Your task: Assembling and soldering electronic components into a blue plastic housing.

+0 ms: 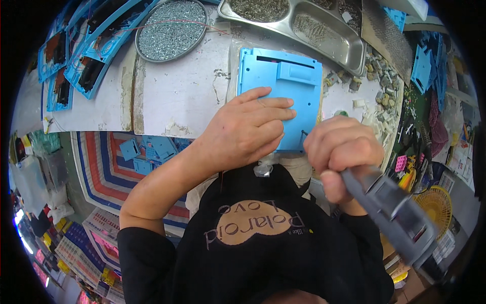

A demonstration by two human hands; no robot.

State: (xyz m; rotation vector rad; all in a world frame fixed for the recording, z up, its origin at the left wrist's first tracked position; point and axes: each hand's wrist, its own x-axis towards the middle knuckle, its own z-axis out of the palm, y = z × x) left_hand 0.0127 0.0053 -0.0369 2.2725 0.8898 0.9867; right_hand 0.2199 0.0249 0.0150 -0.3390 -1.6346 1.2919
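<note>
Here, the blue casing [304, 93] lies at one o'clock on the counter [177, 96]; the left hand [248, 124] rests flat upon it, and the right hand [347, 147] has its grip closed around a grey tool [390, 205].

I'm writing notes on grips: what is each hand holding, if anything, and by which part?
The right hand holds a dark grey tool by its end nearer the blue case. The left hand lies on top of the case, with no grip visible.
</note>
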